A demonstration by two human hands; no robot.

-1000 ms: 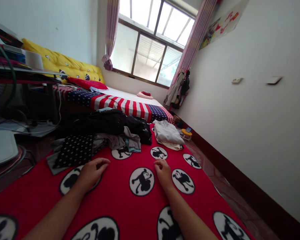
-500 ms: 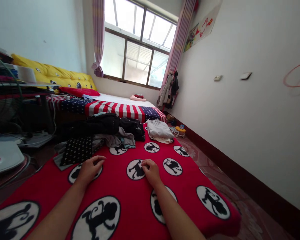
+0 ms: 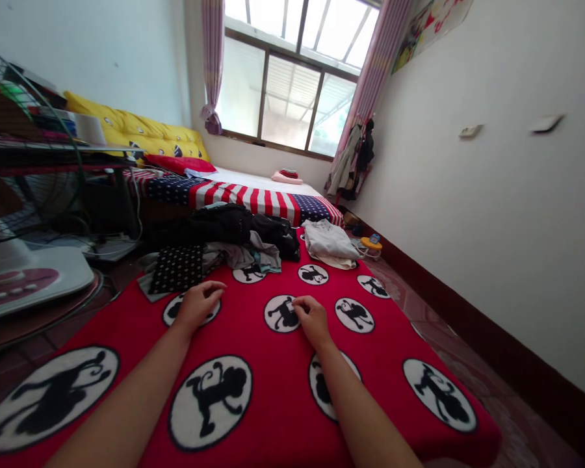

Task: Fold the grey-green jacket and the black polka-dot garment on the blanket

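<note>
The red blanket (image 3: 273, 403) with round black-and-white animal prints spreads beneath both hands and out on either side of them. Well beyond the hands, a bed cover (image 3: 248, 200) with stripes and stars hangs over a bed's edge. A fan base (image 3: 53, 270) stands well to the left of the left hand. Ahead of the left hand, a heap of dark clothes (image 3: 224, 224) lies rumpled at the blanket's far part. Ahead of the right hand and slightly to its right sits a stack of pale clothes (image 3: 329, 240), apart from that hand. The black patterned cloth (image 3: 178, 268) lies just beyond the left hand, a little to its left. The left hand (image 3: 198, 305) is loosely curled, with a narrow gap between thumb and fingers, and holds nothing visible. The right hand (image 3: 313, 320) is bent inward, fingertips close together; whether they pinch the blanket, I cannot tell.
</note>
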